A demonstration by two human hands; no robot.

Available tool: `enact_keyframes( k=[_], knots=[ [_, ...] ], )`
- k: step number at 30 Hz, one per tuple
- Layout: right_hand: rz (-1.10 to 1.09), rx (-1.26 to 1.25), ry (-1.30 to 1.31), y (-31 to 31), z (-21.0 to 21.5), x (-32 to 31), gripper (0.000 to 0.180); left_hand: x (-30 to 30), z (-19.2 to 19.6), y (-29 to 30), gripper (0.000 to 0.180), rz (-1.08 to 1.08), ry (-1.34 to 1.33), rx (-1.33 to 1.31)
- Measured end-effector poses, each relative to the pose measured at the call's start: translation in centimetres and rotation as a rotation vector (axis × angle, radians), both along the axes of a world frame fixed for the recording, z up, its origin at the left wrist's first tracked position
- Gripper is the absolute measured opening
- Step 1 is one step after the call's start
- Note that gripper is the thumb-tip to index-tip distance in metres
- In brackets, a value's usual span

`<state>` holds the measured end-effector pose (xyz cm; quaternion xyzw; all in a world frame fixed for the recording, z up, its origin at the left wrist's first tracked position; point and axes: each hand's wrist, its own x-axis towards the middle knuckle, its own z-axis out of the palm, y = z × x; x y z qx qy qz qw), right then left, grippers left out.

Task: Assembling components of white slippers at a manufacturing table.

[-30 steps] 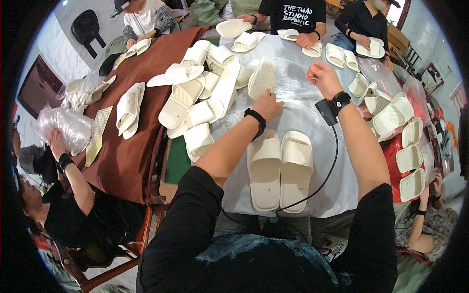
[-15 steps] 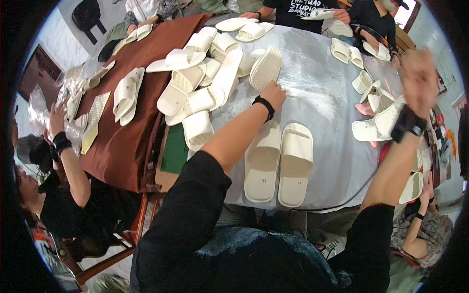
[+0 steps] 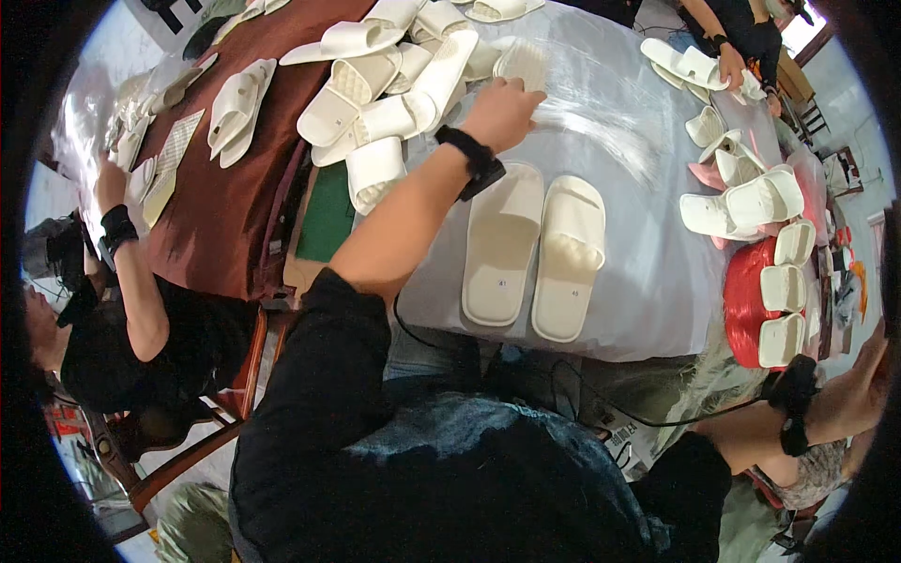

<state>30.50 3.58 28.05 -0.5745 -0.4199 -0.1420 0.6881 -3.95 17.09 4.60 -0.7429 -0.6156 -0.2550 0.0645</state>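
My left hand [image 3: 504, 111] is covering the near end of a cream slipper [image 3: 523, 62], which is lying on the sheeted tabletop [image 3: 648, 263], just beside the slipper pile [image 3: 389, 113]. My fingers are bending over it, and I cannot tell whether they are pinching or only resting. Its long axis is running away from me, and its pale, ridged sole is facing up. Nearer my body, a pair of slippers [image 3: 565, 296] is lying side by side, toes pointing away, heels toward me, the far ends leaning slightly right. They are showing smooth cream footbeds, broad straps and a small mark at each heel. My right hand [image 3: 854, 396] is running into the right rim, well apart from the pair; I cannot tell its grip.
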Motion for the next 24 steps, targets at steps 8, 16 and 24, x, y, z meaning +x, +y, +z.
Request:
enact_keyframes(
  k=[8, 16, 24],
  knots=[
    [0.523, -0.325, -0.49, -1.4, -12.5, 1.1, 0.009, 0.7, -5.6, -6.0, 0.025, -0.12, -0.387, -0.371],
    [1.244, -1.229, 0.356, -1.4, -24.6, -9.6, 0.007, 0.9, -6.8, -10.0, 0.025, -0.02, -0.638, -0.311],
    [1.275, -1.248, 0.709, -0.9, -26.1, -12.4, 0.017, -0.7, -6.7, -9.4, 0.025, -0.061, -0.641, -0.38]
  ],
)
